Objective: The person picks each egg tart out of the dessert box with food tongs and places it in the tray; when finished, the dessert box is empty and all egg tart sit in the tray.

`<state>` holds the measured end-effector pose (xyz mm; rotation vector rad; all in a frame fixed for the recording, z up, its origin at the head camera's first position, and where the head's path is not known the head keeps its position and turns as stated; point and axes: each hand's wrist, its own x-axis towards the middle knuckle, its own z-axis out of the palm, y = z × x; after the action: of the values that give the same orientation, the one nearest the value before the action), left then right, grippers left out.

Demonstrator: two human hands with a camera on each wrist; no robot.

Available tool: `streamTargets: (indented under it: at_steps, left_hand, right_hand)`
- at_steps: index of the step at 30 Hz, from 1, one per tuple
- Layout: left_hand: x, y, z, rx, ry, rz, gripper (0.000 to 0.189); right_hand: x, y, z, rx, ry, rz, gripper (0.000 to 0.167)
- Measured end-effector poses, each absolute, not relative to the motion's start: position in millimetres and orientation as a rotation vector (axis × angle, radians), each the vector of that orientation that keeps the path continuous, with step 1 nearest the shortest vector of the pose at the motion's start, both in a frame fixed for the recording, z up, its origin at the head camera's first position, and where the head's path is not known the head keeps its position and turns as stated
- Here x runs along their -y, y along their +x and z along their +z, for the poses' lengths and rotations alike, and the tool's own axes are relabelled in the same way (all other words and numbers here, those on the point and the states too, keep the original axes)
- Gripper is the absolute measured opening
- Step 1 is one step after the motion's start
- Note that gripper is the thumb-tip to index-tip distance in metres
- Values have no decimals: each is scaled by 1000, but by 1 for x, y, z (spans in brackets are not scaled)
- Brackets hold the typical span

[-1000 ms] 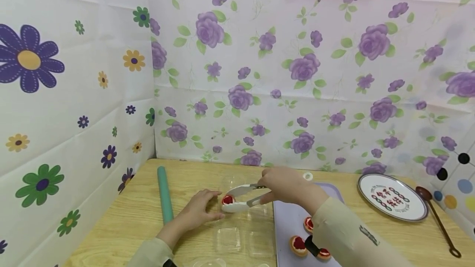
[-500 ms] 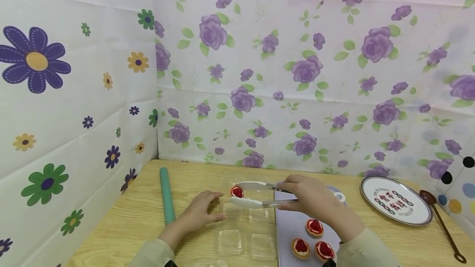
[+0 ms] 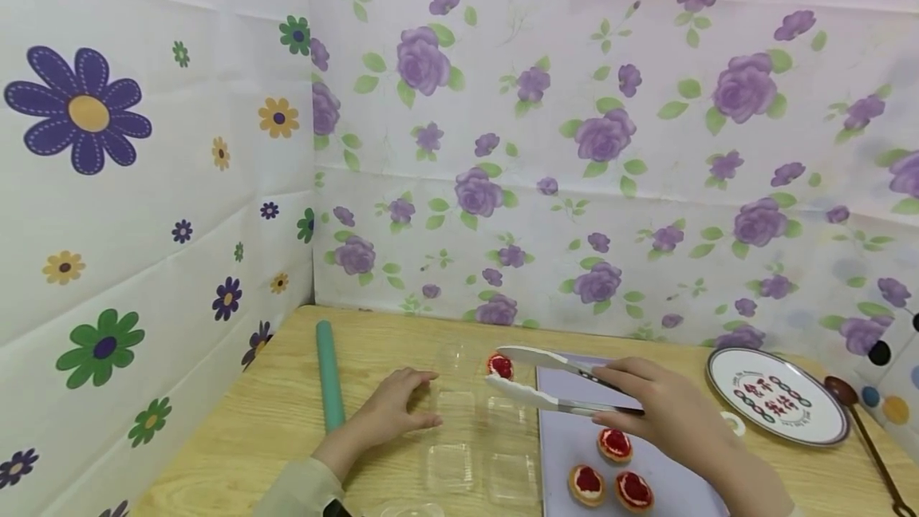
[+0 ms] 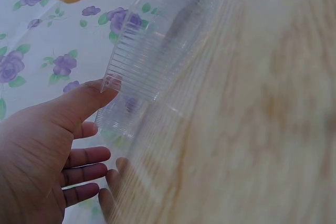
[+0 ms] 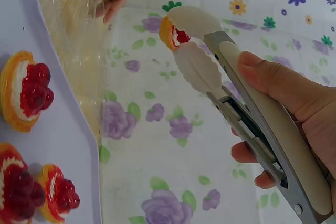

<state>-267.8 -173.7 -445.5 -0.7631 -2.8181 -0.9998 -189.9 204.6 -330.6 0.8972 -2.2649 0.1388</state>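
My right hand [image 3: 664,401] grips a pair of tongs [image 5: 262,129] with white scalloped tips. Between those tips is a small tart [image 3: 499,366] with red fruit topping, over the far right part of a clear plastic compartment container [image 3: 450,465]. On the container's left side rests my left hand [image 3: 393,409], thumb and fingers spread apart. In the left wrist view its thumb touches the container's ribbed wall [image 4: 139,61]. A lilac tray [image 3: 563,429] lies right of the container. It bears three more tarts with red topping, among them one tart [image 5: 23,90] nearest the tongs.
Left of my left hand lies a green roll [image 3: 329,373]. At the right are a white plate with red lettering [image 3: 811,433], a brown ladle [image 3: 842,392] and a white ring [image 3: 733,423]. A clear rounded plastic piece [image 3: 412,510] shows at the front edge of view. Flowered cloth hangs behind.
My right hand has moved right with the tongs, carrying the tart from the container's far left part to its far right part. The left hand stays at the container's side.
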Motion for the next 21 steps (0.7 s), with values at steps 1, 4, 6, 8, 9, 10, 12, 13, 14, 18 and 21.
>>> streamTargets:
  at_steps: [1,4,6,8,9,10,12,13,14,18,21]
  left_hand:
    - [174,-268,-445,2819,-764,-1003,72]
    - [174,-267,-445,2826,-766,-1004,73]
    - [174,-267,-445,2823,-767,-1004,73]
    - [174,-267,-445,2824,-764,-999,73]
    - [175,-267,-445,2823,-765,-996,73]
    - [175,-267,-446,2823,-766,-993,73]
    - [175,-268,-446,2823,-766,-994,73]
    - [175,-268,-446,2825,-767,-992,73]
    - [175,-268,-446,2826,-769,-990,73]
    - [174,-269,-447,2819,-773,-989,73]
    - [175,-269,-447,2818,-760,-984,73]
  right_hand:
    - [-208,-188,-331,2264,887,135,48]
    - [-217,-181,-331,2265,856,124,49]
    - [-223,-177,-332,2265,838,117,49]
    - [-229,-174,-333,2263,828,118,51]
    - [-231,-172,-333,2265,820,114,51]
    - [-234,-171,-334,2266,816,110,51]
    - [-240,-169,-336,2278,808,108,52]
    - [-243,-168,-337,2285,806,108,52]
    - [-245,-167,-338,2293,803,109,51]
    - [-254,-163,-344,2329,805,145,50]
    - [-260,-161,-348,2350,810,165,49]
